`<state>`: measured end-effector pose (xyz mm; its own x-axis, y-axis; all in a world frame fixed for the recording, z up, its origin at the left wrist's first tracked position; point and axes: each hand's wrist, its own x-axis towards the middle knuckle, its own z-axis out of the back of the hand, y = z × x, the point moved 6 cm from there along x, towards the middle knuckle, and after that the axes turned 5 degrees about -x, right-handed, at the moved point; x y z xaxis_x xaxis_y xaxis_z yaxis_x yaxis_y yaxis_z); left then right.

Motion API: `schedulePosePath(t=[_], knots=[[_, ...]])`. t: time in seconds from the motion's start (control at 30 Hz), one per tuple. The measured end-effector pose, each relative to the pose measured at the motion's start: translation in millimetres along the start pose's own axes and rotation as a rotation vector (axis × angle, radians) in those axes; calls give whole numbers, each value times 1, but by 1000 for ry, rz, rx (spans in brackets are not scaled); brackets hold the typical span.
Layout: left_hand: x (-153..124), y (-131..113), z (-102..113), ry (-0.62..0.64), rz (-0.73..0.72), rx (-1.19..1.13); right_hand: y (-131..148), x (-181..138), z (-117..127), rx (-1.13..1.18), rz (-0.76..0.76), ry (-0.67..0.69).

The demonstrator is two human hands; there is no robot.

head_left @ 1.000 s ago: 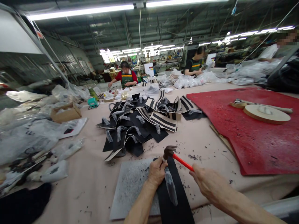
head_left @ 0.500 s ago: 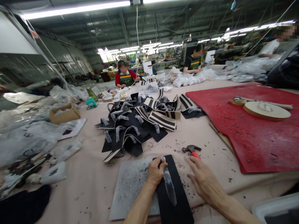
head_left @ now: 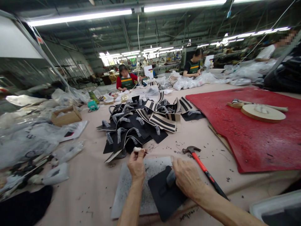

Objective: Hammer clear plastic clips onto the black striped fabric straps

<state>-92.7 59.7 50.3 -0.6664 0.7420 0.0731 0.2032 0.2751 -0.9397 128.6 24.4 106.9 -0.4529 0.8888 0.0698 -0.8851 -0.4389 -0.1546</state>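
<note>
My left hand (head_left: 136,166) is closed on a small white cylinder (head_left: 137,149), held above the upper left part of a grey board (head_left: 129,185). A thin dark tip shows beside its fingers; what kind of tool it is I cannot make out. My right hand (head_left: 188,177) is closed at the upper right of a black panel (head_left: 164,197), gripping by its plastic-wrapped handle (head_left: 171,178). The panel lies tilted over the board's right part. To the right of this hand rests a claw hammer (head_left: 199,161) with a red and black handle.
A heap of black panels (head_left: 138,124) with wrapped handles and striped pieces lies ahead. A red sheet (head_left: 218,131) bears a tape roll (head_left: 263,113) at right. Plastic bags (head_left: 30,138) and a cardboard box (head_left: 67,116) stand left. Co-workers (head_left: 127,81) sit across the table.
My left hand has moved up and left off the panel with the white cylinder. My right hand, open before, has closed at the panel, which has turned and shifted left. The hammer stays put.
</note>
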Motion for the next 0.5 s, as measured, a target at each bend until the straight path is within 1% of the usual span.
schedulePosePath(t=[0.07, 0.1, 0.13, 0.2, 0.27, 0.37, 0.43, 0.5], knots=[[2, -31, 1, 34, -100, 75, -8, 5, 12, 7, -92, 73], [0, -42, 0, 57, -140, 117, -10, 6, 15, 32, -124, 108], [-4, -49, -2, 84, -167, 157, -11, 7, 15, 65, -155, 142], [-16, -52, -7, 146, -184, 224, -10, 6, 11, 145, -201, 190], [-29, -40, -13, 208, -156, 257, -5, 3, 0, 242, -239, 208], [-45, -7, -20, 291, -59, 242, 5, -3, -20, 388, -289, 195], [-50, 14, -24, 347, 1, 231, 11, -7, -33, 449, -312, 195], [-52, 31, -28, 396, 45, 232, 18, -10, -40, 473, -304, 185]])
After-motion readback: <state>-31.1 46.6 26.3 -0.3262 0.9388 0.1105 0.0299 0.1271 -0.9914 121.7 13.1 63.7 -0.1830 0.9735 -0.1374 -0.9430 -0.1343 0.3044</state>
